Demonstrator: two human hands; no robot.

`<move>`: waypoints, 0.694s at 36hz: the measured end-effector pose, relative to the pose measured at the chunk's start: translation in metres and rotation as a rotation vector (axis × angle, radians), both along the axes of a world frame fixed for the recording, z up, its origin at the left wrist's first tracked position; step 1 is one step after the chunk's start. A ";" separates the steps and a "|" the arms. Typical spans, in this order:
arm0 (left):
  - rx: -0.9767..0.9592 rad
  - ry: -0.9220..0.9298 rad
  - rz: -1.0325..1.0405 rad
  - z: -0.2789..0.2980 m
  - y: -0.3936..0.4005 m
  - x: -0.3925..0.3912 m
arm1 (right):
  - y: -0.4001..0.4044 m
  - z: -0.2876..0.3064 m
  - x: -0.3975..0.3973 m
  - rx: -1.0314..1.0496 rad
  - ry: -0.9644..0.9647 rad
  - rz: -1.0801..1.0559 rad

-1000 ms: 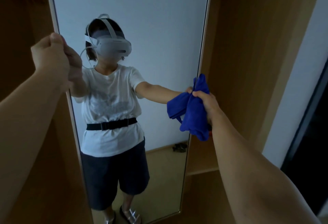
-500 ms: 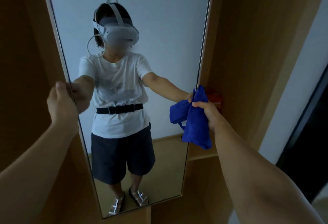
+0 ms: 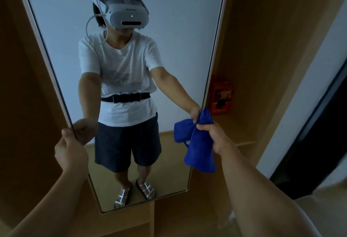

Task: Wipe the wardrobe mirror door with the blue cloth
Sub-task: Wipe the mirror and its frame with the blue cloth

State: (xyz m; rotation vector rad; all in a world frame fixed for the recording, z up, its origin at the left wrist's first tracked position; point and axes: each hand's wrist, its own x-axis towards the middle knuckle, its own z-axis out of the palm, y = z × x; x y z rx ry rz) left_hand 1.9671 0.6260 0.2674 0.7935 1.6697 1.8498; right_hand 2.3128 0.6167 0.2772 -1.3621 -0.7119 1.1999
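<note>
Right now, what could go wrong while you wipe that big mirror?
The blue cloth is bunched in the right hand at the mirror door's right edge, so it may wipe only a thin strip. The left hand pinches the door's left edge, so its fingers could smudge the glass or let the door swing.

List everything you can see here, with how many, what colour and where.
mirror door: one, pale metal frame, centre, reflecting the person
blue cloth: one, bunched, at the mirror's right edge
orange box: one, on the wardrobe shelf right of the mirror
wardrobe: one, light wood, around the mirror
dark doorway: one, far right
left hand: one, gripping the mirror's left edge
right hand: one, clutching the cloth
</note>
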 end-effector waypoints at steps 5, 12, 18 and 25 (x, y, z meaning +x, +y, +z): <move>-0.016 0.019 0.033 -0.004 0.003 0.006 | -0.003 -0.032 0.001 -0.116 -0.061 0.017; 0.013 -0.050 -0.058 -0.018 0.006 -0.006 | -0.008 -0.068 -0.003 -0.255 -0.117 0.003; -0.154 -0.030 -0.190 -0.079 -0.011 -0.029 | -0.001 -0.073 -0.005 -0.225 -0.125 -0.028; -0.214 0.108 -0.344 -0.120 -0.022 -0.012 | 0.000 -0.105 -0.004 -0.255 -0.138 -0.004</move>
